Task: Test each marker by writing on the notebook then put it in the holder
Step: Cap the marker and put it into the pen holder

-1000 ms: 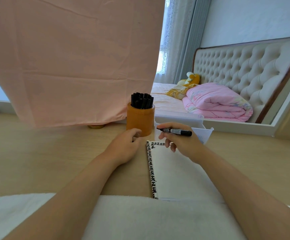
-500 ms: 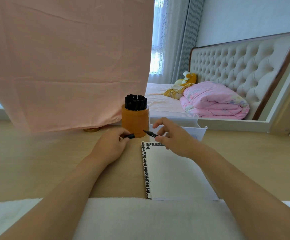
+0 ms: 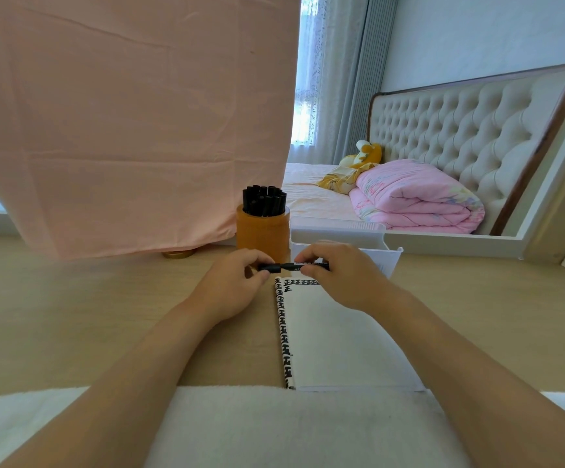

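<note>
Marker (image 3: 294,265): black, held level above the top edge of the notebook, just in front of the holder.
Left hand (image 3: 232,282): fingertips pinched on the marker's cap end.
Right hand (image 3: 338,275): thumb and fingers pinched on the barrel (white label showing between them).
Notebook (image 3: 335,336): open on the wooden desk (image 3: 71,315), page blank except black test marks along the top and left edge.
Holder (image 3: 263,234): orange cylinder, upright, packed with black markers.
White tray (image 3: 342,231): just right of the holder, behind the right hand.
Pink cloth (image 3: 122,113): hanging behind the desk.
White towel (image 3: 274,427): along the near edge, under both forearms.
</note>
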A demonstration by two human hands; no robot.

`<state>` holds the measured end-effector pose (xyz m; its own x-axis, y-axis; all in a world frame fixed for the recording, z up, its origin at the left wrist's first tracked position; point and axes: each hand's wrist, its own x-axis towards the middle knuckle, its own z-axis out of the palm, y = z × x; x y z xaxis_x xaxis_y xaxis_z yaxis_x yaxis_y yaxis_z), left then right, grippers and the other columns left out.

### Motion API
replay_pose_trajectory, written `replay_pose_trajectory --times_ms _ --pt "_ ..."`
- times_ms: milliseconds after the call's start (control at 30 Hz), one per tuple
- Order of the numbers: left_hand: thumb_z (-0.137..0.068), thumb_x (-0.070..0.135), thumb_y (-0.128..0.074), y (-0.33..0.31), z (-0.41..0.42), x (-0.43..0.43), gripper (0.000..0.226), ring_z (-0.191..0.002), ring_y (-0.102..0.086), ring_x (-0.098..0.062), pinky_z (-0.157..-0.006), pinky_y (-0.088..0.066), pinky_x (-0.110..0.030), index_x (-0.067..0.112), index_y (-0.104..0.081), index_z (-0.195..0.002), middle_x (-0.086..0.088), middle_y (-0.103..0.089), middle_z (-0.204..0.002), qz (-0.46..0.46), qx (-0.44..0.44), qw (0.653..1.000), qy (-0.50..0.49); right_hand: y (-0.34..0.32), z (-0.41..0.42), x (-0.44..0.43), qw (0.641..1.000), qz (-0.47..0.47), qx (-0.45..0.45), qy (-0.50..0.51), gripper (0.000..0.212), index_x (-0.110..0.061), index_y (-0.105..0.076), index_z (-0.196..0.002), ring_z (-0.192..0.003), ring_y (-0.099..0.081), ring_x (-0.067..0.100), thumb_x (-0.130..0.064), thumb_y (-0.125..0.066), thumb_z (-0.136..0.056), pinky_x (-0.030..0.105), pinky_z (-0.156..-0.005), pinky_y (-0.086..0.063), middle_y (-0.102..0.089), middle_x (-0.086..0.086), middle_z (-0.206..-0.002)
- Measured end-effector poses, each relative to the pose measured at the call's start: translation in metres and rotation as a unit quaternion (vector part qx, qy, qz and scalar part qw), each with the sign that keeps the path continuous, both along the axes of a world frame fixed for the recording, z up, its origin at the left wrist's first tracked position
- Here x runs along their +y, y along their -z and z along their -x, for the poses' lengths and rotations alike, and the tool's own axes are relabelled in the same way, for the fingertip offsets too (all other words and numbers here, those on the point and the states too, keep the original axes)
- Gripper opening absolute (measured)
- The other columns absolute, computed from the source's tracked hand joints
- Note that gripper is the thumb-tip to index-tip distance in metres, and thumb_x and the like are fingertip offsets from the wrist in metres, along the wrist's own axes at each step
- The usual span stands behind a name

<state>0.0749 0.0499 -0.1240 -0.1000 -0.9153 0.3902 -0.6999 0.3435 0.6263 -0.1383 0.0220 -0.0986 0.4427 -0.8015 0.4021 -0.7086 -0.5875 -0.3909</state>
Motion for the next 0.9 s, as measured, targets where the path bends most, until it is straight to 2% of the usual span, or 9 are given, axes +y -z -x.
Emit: replay_pose_trajectory --times_ms 100,233,367,500,600,733,833,900 --pt "-0.097 0.024 -0.058 -0.002 0.001 0.001 0.020 -0.089 -0.054 -0.005 -0.071 -0.039 -0.021 0.037 -0.065 -0.111 0.019 -0.063 -0.098 -0.013 -0.010 1.000 0.019 0.002 -0.001 0.000 1.000 -0.009 0.004 -0.012 0.011 -0.030 -0.069 -0.103 -0.081 -0.056 0.006 -0.028 -0.061 -0.096 0.024 -0.074 -0.045 -0.066 -0.015 -0.096" --pt "-0.100 0.028 -0.053 -0.008 0.007 0.003 0.019 -0.087 -0.054 -0.004 -0.068 -0.037 -0.022 0.037 -0.066 -0.110 0.018 -0.062 -0.092 -0.028 -0.029 0.999 0.031 0.002 -0.001 0.001 0.999 -0.021 -0.005 -0.034 0.013 -0.031 -0.067 -0.099 -0.079 -0.056 0.003 -0.030 -0.074 -0.087 0.014 -0.068 -0.040 -0.064 -0.016 -0.089" --pt "-0.100 0.030 -0.051 -0.016 0.009 0.004 0.018 -0.065 -0.050 -0.003 -0.060 -0.036 -0.023 0.038 -0.064 -0.089 0.013 -0.059 -0.072 -0.045 -0.032 0.998 0.040 0.001 0.000 0.001 0.999 -0.002 -0.014 -0.034 0.006 -0.029 -0.072 -0.096 -0.075 -0.059 0.008 -0.030 -0.070 -0.090 0.022 -0.067 -0.044 -0.067 -0.014 -0.081" --pt "-0.099 0.030 -0.054 -0.024 0.002 0.003 0.024 -0.052 -0.042 -0.002 -0.059 -0.037 -0.030 0.032 -0.065 -0.079 0.012 -0.052 -0.059 -0.045 -0.013 0.998 0.048 0.002 -0.008 0.007 0.996 0.074 0.029 -0.033 0.016 -0.028 -0.074 -0.102 -0.075 -0.058 0.013 -0.035 -0.059 -0.096 0.030 -0.064 -0.045 -0.069 -0.009 -0.082" --pt "-0.099 0.027 -0.055 -0.028 0.000 0.003 0.023 -0.053 -0.043 -0.002 -0.058 -0.037 -0.027 0.034 -0.066 -0.081 0.015 -0.054 -0.060 -0.037 -0.030 0.997 0.058 0.002 -0.014 0.010 0.998 0.054 0.021 -0.038 0.022 -0.025 -0.074 -0.102 -0.073 -0.057 0.013 -0.034 -0.055 -0.100 0.027 -0.061 -0.041 -0.067 -0.007 -0.078" --pt "-0.099 0.027 -0.056 -0.029 0.001 0.003 0.016 -0.060 -0.049 -0.001 -0.061 -0.039 -0.025 0.029 -0.072 -0.098 0.012 -0.060 -0.071 -0.033 -0.048 0.996 0.072 0.004 -0.013 0.011 0.998 -0.023 -0.007 -0.052 0.023 -0.020 -0.072 -0.098 -0.072 -0.057 0.012 -0.033 -0.052 -0.101 0.029 -0.064 -0.043 -0.063 -0.009 -0.074" --pt "-0.098 0.029 -0.056 -0.027 0.002 0.002 0.015 -0.076 -0.055 -0.002 -0.070 -0.045 -0.028 0.033 -0.070 -0.102 0.013 -0.065 -0.083 -0.020 -0.038 0.996 0.073 0.004 -0.013 0.011 0.999 -0.028 0.010 -0.045 0.020 -0.028 -0.060 -0.090 -0.071 -0.053 0.007 -0.032 -0.046 -0.103 0.027 -0.064 -0.038 -0.056 -0.015 -0.072" --pt "-0.098 0.032 -0.056 -0.023 0.001 0.001 0.015 -0.085 -0.056 -0.003 -0.075 -0.048 -0.028 0.035 -0.069 -0.106 0.016 -0.065 -0.094 0.001 -0.031 0.998 0.060 0.003 -0.014 0.010 0.998 -0.043 0.000 -0.034 0.022 -0.030 -0.056 -0.091 -0.077 -0.053 0.008 -0.031 -0.040 -0.105 0.026 -0.068 -0.038 -0.057 -0.011 -0.079"
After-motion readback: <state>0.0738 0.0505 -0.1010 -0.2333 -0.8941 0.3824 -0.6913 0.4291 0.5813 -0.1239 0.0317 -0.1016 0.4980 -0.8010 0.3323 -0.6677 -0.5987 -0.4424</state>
